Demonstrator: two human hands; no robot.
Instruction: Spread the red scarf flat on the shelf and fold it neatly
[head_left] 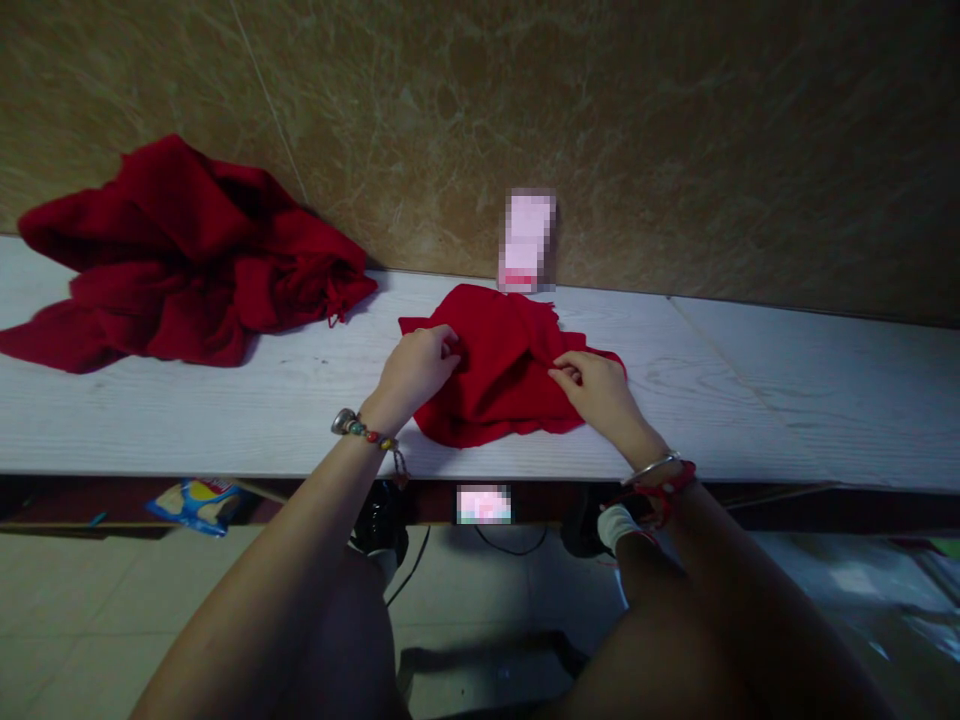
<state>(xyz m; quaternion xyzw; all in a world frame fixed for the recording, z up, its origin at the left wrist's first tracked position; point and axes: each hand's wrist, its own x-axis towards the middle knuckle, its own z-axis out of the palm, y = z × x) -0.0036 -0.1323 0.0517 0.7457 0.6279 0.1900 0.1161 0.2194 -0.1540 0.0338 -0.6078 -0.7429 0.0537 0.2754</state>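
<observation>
A red scarf (487, 390) with a fringed edge lies crumpled on the white wood-grain surface in front of me. On its left part rests my left hand (424, 365), with the fingers curled in and closed on the fabric. At the right part, the thumb and fingers of my right hand (592, 385) pinch a raised fold of the same scarf. Farther left a second, larger heap of red fringed fabric (172, 270) is bunched up against the wall, apart from both hands.
A blurred pink phone-like object (529, 240) leans on the marbled wall (675, 150) behind the scarf. Below the white tabletop (712, 400), a blue and yellow snack bag (199, 505) lies on a dark ledge. A second blurred object (484, 504) and a black cable (517, 550) are under the front edge.
</observation>
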